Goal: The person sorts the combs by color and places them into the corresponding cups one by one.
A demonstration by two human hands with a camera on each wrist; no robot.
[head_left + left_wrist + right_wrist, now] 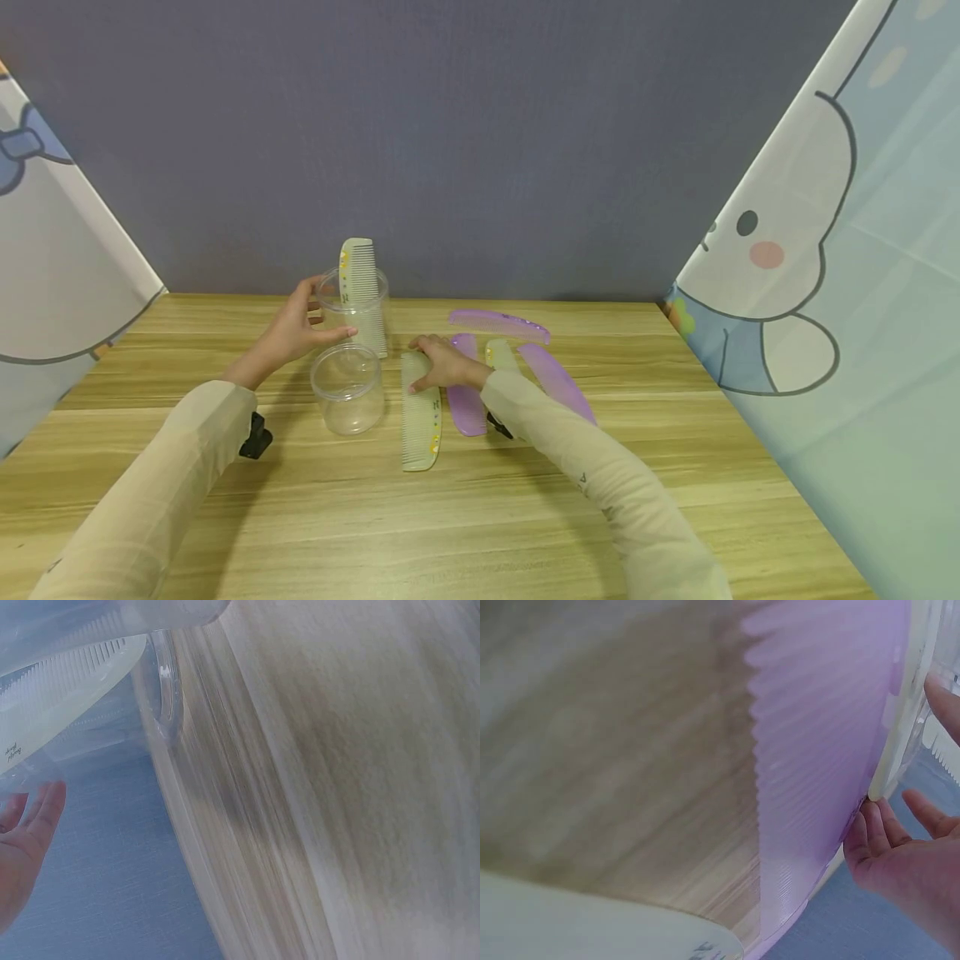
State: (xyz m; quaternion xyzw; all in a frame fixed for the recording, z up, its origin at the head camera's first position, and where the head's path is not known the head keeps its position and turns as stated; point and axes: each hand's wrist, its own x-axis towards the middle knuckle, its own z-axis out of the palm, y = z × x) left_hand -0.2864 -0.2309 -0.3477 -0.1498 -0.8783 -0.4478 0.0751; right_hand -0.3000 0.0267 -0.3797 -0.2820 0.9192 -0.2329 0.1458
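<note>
My left hand (296, 325) grips a clear round plastic container (382, 325) at the back, its thumb in front and its fingers round the far side. Upright in that container stands a pale green comb (360, 267), its top above the rim. Just nearer stands a second clear container (351, 412) with nothing seen inside. My right hand (447, 364) holds the upper end of another pale green comb (418, 429), which lies flat on the table. In the right wrist view, fingertips (874, 817) touch that comb's end, beside a purple comb (817, 750).
Right of the hand lie purple combs: one lengthwise (468, 412), one crosswise at the back (495, 322), one slanted (558, 383). A pale green comb (501, 353) is partly hidden by the right sleeve (592, 467). A grey-blue wall (487, 150) borders the wooden table (360, 533).
</note>
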